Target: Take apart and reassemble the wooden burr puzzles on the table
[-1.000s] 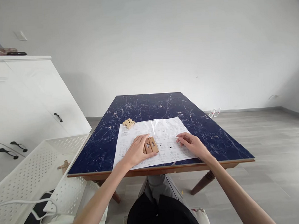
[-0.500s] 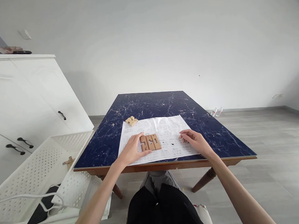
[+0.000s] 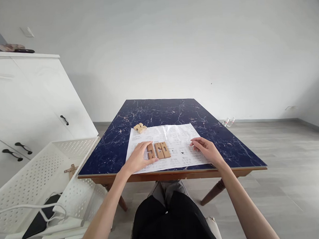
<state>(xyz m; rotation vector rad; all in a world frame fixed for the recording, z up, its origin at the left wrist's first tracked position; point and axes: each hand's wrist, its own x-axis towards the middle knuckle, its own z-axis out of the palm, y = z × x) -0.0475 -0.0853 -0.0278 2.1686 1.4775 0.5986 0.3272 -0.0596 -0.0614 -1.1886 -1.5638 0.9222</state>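
A flat brown wooden puzzle piece with a notch cut in its edge lies on the printed sheet. My left hand grips it between the thumb at the near end and the fingers at the far end. A narrow gap separates it from two similar slotted wooden pieces, which lie side by side on its right. My right hand rests over the right part of the sheet, its fingers loosely bent and holding nothing.
A pale wooden interlocking block puzzle sits at the sheet's far left corner. The blue marbled table carries it all. On the left are a white cabinet and a white perforated basket. Clear bottles stand on the floor beyond the table.
The left wooden piece has slid a little left with my left hand, opening a gap to the other two. My right hand has hardly moved. The view has shifted slightly.
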